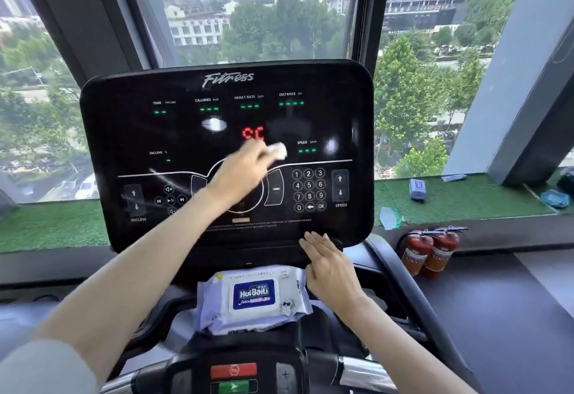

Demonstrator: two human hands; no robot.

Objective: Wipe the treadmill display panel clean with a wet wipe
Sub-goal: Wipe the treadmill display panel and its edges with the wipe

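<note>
The black glossy treadmill display panel [130, 132] stands in front of me, with green readouts, red digits and a number keypad. My left hand [240, 173] grips a bunched white wet wipe [278, 150] and presses it against the panel's middle, just below the red digits. My right hand [329, 264] lies flat with straight fingers on the panel's lower right edge. A pale purple wet wipe pack [253, 299] with a blue label lies on the console shelf below the panel, beside my right hand.
Red and green buttons [233, 378] sit on the console near me. Two red fire extinguishers [430, 252] stand to the right below a green turf window ledge [466, 195], which holds a small blue pack [417, 189] and other small items. Large windows rise behind the panel.
</note>
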